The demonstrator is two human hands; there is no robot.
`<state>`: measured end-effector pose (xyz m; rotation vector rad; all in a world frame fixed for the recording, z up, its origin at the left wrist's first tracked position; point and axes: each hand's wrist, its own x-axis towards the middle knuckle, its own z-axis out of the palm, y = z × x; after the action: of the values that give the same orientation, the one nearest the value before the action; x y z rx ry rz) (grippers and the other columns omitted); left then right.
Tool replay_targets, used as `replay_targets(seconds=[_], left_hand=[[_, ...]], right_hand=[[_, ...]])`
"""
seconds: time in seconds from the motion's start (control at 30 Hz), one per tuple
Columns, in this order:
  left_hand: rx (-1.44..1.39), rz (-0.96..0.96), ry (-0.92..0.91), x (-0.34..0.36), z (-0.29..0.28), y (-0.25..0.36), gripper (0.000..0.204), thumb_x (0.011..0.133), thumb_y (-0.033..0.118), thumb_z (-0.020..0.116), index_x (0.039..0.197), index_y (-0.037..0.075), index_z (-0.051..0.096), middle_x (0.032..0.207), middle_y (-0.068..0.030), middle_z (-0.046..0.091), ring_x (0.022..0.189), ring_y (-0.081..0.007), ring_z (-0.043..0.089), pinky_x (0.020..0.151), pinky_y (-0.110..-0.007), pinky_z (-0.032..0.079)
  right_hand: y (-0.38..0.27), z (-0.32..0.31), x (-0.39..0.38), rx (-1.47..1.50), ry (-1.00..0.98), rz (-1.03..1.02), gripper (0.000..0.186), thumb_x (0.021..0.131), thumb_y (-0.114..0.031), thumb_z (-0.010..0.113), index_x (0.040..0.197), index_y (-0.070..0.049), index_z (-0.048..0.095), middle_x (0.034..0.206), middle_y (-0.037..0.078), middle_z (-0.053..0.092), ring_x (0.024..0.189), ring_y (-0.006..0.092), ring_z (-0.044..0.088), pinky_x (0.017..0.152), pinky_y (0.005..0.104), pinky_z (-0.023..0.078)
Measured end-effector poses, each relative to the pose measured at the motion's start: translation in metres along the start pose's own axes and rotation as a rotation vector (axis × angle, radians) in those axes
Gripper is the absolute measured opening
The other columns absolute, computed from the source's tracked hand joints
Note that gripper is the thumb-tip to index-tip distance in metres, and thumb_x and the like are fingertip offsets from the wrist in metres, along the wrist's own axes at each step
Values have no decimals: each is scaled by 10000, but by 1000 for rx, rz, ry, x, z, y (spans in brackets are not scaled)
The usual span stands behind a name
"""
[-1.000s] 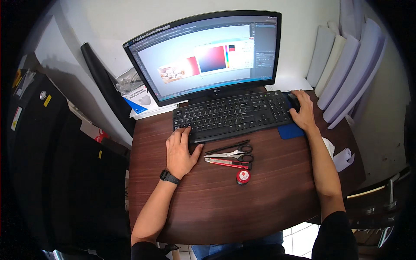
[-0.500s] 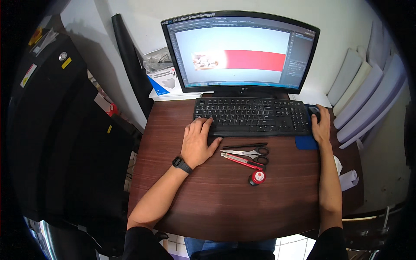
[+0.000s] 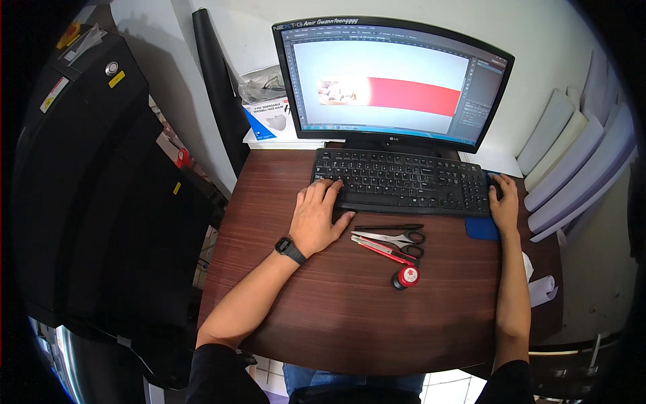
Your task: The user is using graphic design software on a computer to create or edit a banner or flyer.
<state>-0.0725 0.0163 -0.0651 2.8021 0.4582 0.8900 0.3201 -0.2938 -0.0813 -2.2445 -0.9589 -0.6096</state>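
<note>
From my remote station I record the left hand (image 3: 315, 225) palm down at the left end of the black keyboard (image 3: 404, 187), fingers loosely spread over the keys, gripping nothing. I find the right hand (image 3: 505, 206) curled over a black computer mouse (image 3: 493, 181), largely covering it, just right of the keyboard and by a blue mouse pad (image 3: 482, 229). Behind the keyboard I note a monitor (image 3: 383, 60) displaying a red banner. On the brown desk (image 3: 303, 323), right of the left hand, lie a slim black pen (image 3: 387, 227), black-handled scissors (image 3: 397, 238) and a red utility knife (image 3: 382, 250); a small red-topped cylinder (image 3: 408, 275) is near the knife.
</note>
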Motion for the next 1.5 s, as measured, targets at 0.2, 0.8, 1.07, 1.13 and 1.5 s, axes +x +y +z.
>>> replay_targets(seconds=[0.2,0.8,1.07,1.13,1.5], left_hand=[[5,-8,-5,0,1,1,705,881,324,813,1448,3,546,1376,-169,565,1280,-354,532,1088,-459,411],[25,-51,14,1,-5,6,691,861,297,820,1436,14,563,1248,-144,595,1133,-315,553,975,-426,422],[63,-13,63,0,-2,5,686,850,297,830,1418,10,573,1205,-145,605,1121,-318,563,995,-438,409],[68,-17,58,2,-1,5,693,844,295,834,1417,7,572,1208,-149,607,1126,-320,564,1020,-448,399],[76,-12,54,1,-1,4,708,841,300,832,1426,3,566,1234,-159,604,1143,-326,561,1026,-457,396]], right_hand=[[-4,-1,-1,-7,-6,32,344,966,-147,673,1296,-57,712,1407,192,619,1321,379,580,1118,448,463],[-13,-8,-1,-13,43,-19,348,983,-187,649,1299,-50,698,1410,180,616,1329,376,566,1125,456,439],[-43,-16,-4,-90,-78,-155,343,1007,-231,585,1266,-59,731,1477,165,587,1480,373,436,1240,541,241],[-42,-17,-4,-120,-147,-120,373,1035,-275,552,1288,-63,725,1504,164,565,1519,360,396,1266,550,195],[-40,-14,-6,-101,-112,-126,381,1004,-261,587,1309,-62,699,1489,164,576,1497,373,421,1258,564,203]])
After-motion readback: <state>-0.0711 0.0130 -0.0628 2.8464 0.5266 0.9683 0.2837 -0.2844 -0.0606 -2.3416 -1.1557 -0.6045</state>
